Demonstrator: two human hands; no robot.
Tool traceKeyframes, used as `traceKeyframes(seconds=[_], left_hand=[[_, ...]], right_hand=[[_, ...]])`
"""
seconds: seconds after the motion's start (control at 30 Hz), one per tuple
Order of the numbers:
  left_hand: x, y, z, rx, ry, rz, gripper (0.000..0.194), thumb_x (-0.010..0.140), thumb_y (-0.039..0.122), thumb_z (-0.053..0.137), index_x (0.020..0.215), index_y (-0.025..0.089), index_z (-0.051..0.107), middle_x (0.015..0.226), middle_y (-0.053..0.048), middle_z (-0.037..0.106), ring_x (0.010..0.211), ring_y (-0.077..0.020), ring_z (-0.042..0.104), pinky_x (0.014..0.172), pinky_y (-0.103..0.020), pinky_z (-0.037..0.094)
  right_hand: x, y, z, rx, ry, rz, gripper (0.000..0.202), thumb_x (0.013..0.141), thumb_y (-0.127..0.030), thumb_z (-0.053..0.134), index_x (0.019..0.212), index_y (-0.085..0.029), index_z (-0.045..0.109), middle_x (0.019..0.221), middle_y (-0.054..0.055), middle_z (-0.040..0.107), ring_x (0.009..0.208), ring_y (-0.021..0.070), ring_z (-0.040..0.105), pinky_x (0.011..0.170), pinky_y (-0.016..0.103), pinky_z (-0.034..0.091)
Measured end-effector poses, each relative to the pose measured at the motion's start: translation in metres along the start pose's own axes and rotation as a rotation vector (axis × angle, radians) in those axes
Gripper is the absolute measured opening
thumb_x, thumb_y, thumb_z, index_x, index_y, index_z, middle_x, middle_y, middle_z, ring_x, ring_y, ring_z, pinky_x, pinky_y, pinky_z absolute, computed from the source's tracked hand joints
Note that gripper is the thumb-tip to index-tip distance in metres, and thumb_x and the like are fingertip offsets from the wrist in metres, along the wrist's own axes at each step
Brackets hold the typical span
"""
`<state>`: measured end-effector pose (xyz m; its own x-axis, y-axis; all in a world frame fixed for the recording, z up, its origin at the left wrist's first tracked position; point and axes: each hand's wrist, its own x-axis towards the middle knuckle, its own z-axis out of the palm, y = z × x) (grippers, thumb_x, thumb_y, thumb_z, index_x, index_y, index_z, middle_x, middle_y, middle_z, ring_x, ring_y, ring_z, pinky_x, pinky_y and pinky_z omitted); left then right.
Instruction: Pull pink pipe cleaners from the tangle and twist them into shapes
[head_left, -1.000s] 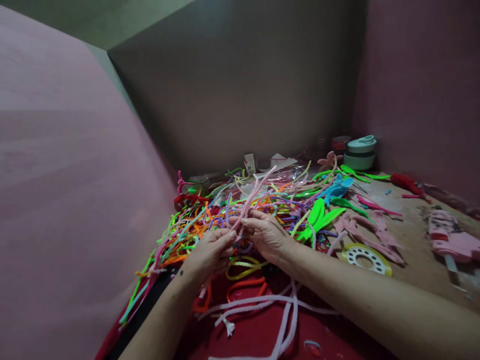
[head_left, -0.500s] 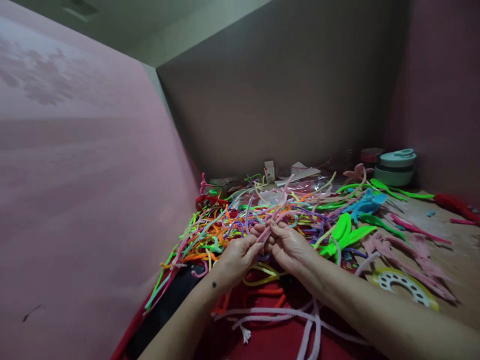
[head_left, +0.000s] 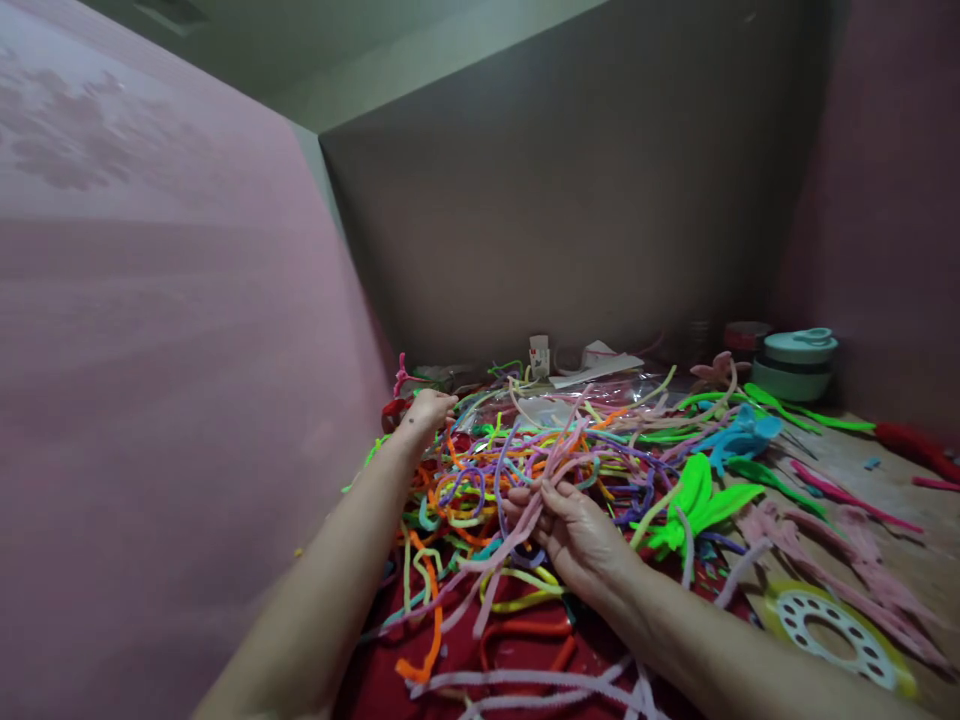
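Right hand [head_left: 581, 540]: grip clamped on pink stems [head_left: 529, 515], held above the pile [head_left: 465, 480]. Left hand [head_left: 431, 415]: at the pile's far left edge; grip state cannot be determined.

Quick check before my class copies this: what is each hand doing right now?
Left hand: at the left of the pile; grip cannot be told.
Right hand: closed on pink fuzzy strands.

Open air above pile [head_left: 480, 470], nothing up to grey wall [head_left: 570, 230]. Pink wall [head_left: 187, 380] kinda blocks left side. Right side's cluttered: green leaves [head_left: 697, 510], yellow ring [head_left: 832, 640], teal tub [head_left: 795, 365] way back.
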<state>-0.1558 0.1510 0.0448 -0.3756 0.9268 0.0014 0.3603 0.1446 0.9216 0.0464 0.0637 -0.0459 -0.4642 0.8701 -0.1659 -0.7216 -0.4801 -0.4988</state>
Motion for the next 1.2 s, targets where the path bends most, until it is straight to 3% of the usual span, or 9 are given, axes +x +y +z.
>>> traceKeyframes(seconds=[0.1, 0.17, 0.27, 0.37, 0.53, 0.63, 0.8, 1.03, 1.2], left_hand=[[0.026, -0.015, 0.008, 0.113, 0.044, -0.104, 0.032, 0.084, 0.031, 0.051, 0.11, 0.013, 0.052, 0.108, -0.008, 0.056, 0.091, -0.0183, 0.057, 0.076, -0.038, 0.049], [0.036, -0.022, 0.012, 0.15, 0.04, -0.113, 0.032, 0.085, 0.033, 0.05, 0.111, 0.014, 0.052, 0.109, -0.008, 0.056, 0.092, -0.0178, 0.057, 0.077, -0.038, 0.049], [0.044, -0.032, 0.014, 0.176, 0.038, -0.053, 0.03, 0.078, 0.037, 0.059, 0.086, 0.008, 0.06, 0.08, -0.005, 0.062, 0.067, -0.0131, 0.057, 0.061, -0.028, 0.048], [0.045, -0.042, 0.012, 0.197, 0.021, 0.044, 0.032, 0.065, 0.04, 0.068, 0.061, 0.01, 0.058, 0.049, 0.001, 0.053, 0.044, -0.0087, 0.046, 0.045, -0.022, 0.037], [0.039, -0.055, 0.008, 0.315, -0.06, 0.198, 0.023, 0.06, 0.033, 0.068, 0.06, 0.013, 0.058, 0.042, 0.004, 0.05, 0.039, -0.0076, 0.043, 0.042, -0.02, 0.033], [0.035, -0.06, 0.006, 0.437, -0.072, 0.285, 0.017, 0.064, 0.031, 0.063, 0.065, 0.014, 0.06, 0.047, 0.002, 0.055, 0.044, -0.0101, 0.049, 0.046, -0.021, 0.036], [0.029, -0.06, 0.009, 0.656, -0.063, 0.447, 0.017, 0.071, 0.02, 0.055, 0.085, 0.02, 0.066, 0.073, -0.002, 0.066, 0.072, -0.0148, 0.06, 0.066, -0.022, 0.042], [0.03, -0.053, 0.011, 0.894, -0.05, 0.546, 0.027, 0.074, 0.019, 0.051, 0.096, 0.024, 0.066, 0.088, -0.006, 0.065, 0.088, -0.0207, 0.056, 0.076, -0.03, 0.043], [0.04, -0.05, 0.009, 0.937, -0.07, 0.646, 0.023, 0.076, 0.018, 0.047, 0.084, 0.019, 0.069, 0.112, -0.009, 0.057, 0.107, -0.0232, 0.048, 0.093, -0.036, 0.038]], right_hand=[[0.002, 0.001, -0.004, -0.013, -0.012, 0.019, 0.012, 0.071, -0.018, 0.065, 0.074, -0.014, 0.054, 0.068, 0.007, 0.069, 0.077, 0.0221, 0.068, 0.074, 0.035, 0.05], [0.004, 0.001, -0.005, -0.024, -0.014, 0.034, 0.013, 0.071, -0.018, 0.066, 0.075, -0.014, 0.054, 0.068, 0.007, 0.069, 0.077, 0.0222, 0.068, 0.075, 0.035, 0.05], [0.004, 0.0, -0.004, -0.034, -0.006, 0.052, 0.014, 0.069, -0.019, 0.066, 0.075, -0.014, 0.055, 0.068, 0.008, 0.069, 0.076, 0.0223, 0.068, 0.075, 0.036, 0.049], [0.003, 0.0, -0.003, -0.034, -0.001, 0.054, 0.014, 0.069, -0.019, 0.066, 0.074, -0.013, 0.055, 0.069, 0.008, 0.069, 0.075, 0.0221, 0.068, 0.076, 0.036, 0.049], [0.003, 0.0, -0.004, -0.048, -0.017, 0.056, 0.013, 0.07, -0.018, 0.066, 0.075, -0.012, 0.056, 0.07, 0.009, 0.07, 0.074, 0.0213, 0.068, 0.077, 0.036, 0.048], [0.003, 0.0, -0.005, -0.059, -0.018, 0.055, 0.014, 0.069, -0.018, 0.066, 0.076, -0.012, 0.056, 0.071, 0.009, 0.07, 0.073, 0.0215, 0.068, 0.078, 0.036, 0.048], [0.002, 0.001, -0.006, -0.061, -0.025, 0.057, 0.014, 0.069, -0.019, 0.067, 0.075, -0.012, 0.056, 0.073, 0.011, 0.07, 0.073, 0.0212, 0.068, 0.078, 0.034, 0.048], [0.002, 0.001, -0.005, -0.063, -0.018, 0.059, 0.014, 0.068, -0.018, 0.067, 0.076, -0.012, 0.056, 0.071, 0.01, 0.07, 0.072, 0.021, 0.068, 0.077, 0.033, 0.048], [0.001, 0.0, -0.004, -0.061, -0.014, 0.069, 0.013, 0.069, -0.019, 0.067, 0.074, -0.012, 0.056, 0.071, 0.009, 0.07, 0.072, 0.0208, 0.068, 0.076, 0.034, 0.048]])
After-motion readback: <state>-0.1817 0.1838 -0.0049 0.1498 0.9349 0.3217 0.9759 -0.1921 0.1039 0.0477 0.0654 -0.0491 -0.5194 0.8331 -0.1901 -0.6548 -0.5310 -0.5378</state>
